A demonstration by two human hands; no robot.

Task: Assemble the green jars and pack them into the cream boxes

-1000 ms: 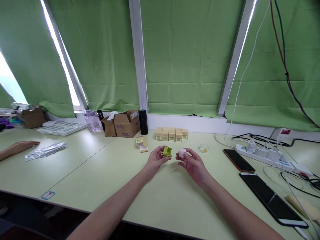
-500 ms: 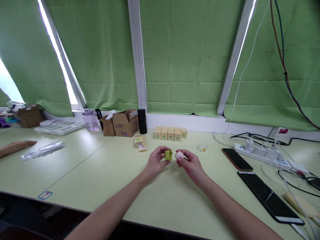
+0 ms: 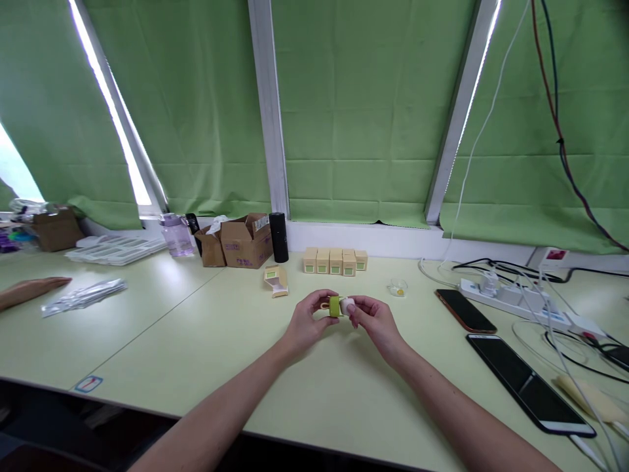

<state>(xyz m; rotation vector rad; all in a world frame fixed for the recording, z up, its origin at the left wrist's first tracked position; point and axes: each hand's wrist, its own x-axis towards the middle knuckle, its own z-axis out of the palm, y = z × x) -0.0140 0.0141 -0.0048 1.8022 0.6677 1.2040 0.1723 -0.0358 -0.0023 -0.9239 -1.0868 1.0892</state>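
My left hand (image 3: 307, 322) pinches a small green cup-like case (image 3: 335, 306) with a pale loop on its left side. Between the fingers of my right hand (image 3: 377, 322) is a small white rounded piece (image 3: 346, 305), and its left end meets the open side of the green case. Both are held just above the pale green table (image 3: 314, 380). Behind them stand several small cardboard boxes (image 3: 335, 262) in a row. An opened small box (image 3: 276, 280) lies to their left, and a small clear dish (image 3: 398, 288) sits to the right.
Two phones (image 3: 466, 310) (image 3: 531, 383), a power strip (image 3: 515, 303) and tangled cables are at the right. At the back left are cardboard cartons (image 3: 246, 244), a black cylinder (image 3: 278, 238) and a purple bottle (image 3: 177, 236). Another person's hand (image 3: 42, 288) rests near plastic bags (image 3: 86, 297).
The gap between the two held pieces has closed. The white piece has moved left and the green case slightly right, so they now meet.
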